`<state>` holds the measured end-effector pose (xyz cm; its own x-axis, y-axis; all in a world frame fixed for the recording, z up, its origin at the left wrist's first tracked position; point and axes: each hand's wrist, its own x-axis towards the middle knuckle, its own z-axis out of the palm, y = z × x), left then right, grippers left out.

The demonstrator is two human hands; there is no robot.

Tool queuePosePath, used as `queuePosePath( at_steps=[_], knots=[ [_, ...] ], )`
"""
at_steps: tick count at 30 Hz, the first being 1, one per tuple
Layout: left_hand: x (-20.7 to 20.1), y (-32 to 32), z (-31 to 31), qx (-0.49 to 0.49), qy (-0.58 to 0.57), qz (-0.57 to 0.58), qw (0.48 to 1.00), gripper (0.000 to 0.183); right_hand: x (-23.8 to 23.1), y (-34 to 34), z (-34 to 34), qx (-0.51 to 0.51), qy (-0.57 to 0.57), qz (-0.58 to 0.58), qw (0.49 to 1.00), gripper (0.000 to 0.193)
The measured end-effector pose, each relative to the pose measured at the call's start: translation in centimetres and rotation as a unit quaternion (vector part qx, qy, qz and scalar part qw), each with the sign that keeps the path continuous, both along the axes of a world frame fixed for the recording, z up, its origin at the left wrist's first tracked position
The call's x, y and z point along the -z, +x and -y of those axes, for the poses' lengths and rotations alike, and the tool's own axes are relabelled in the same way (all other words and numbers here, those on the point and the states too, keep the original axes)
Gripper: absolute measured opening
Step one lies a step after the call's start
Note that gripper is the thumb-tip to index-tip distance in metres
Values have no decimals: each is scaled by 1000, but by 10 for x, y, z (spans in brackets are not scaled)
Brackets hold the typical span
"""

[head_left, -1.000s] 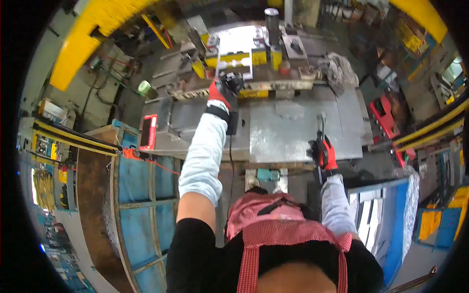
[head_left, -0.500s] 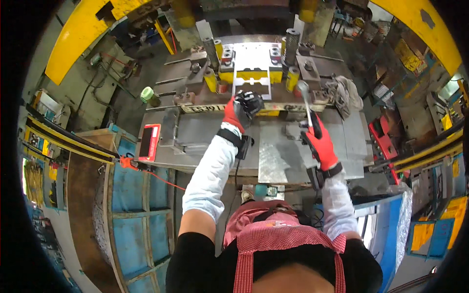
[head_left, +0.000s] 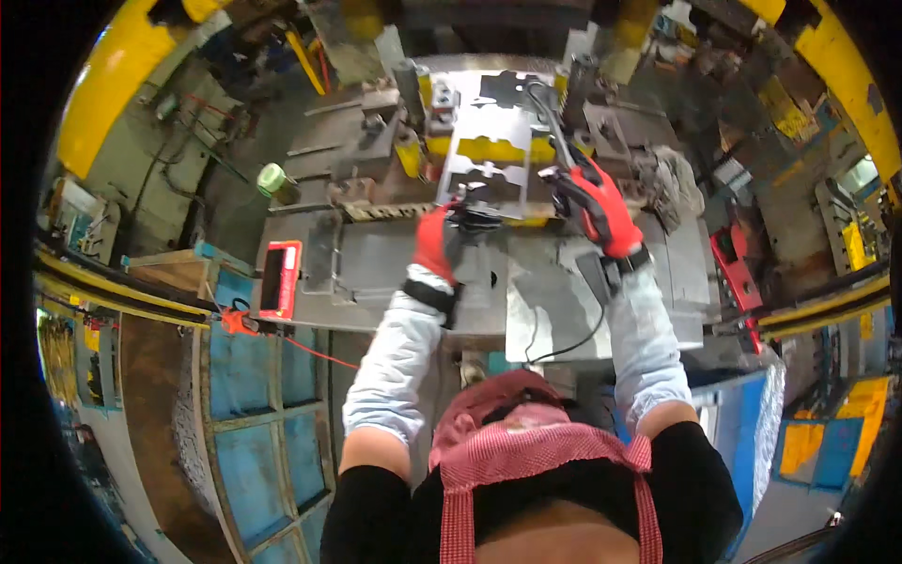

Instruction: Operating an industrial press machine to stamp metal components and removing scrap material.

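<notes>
Grimy steel press bench (head_left: 376, 273), left hand (head_left: 442, 240) gripping shiny notched sheet-metal plate (head_left: 493, 155), right hand (head_left: 592, 197) clutching hooked rod (head_left: 554, 117).

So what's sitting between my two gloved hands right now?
In the head view, the near edge of the flat metal sheet lies between the left hand and the right hand, which holds a thin metal tool.

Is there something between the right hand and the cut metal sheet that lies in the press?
Only the tool. The right hand is closed on a thin metal hook tool, whose far end reaches onto the cut metal sheet. The left hand is at the sheet's near edge with nothing visible between them.
</notes>
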<state>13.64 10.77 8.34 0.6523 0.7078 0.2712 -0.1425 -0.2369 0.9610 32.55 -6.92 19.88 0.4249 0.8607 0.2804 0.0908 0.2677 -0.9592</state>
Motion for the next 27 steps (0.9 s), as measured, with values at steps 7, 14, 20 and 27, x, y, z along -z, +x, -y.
queuePosePath(
  at_steps=[7,14,20,27],
  knots=[
    [-5,-135,15,-36,362,-200,910,20,69,-31,190,108,-173,-190,960,52],
    [-42,-208,97,-24,-137,-146,979,25,156,-9,183,89,-209,-266,937,42],
    [-20,-361,156,-171,156,-275,933,10,188,10,221,218,-219,-122,943,25],
    [-7,-568,146,-479,-152,263,824,43,176,-11,196,144,-235,-183,943,23]
  ],
)
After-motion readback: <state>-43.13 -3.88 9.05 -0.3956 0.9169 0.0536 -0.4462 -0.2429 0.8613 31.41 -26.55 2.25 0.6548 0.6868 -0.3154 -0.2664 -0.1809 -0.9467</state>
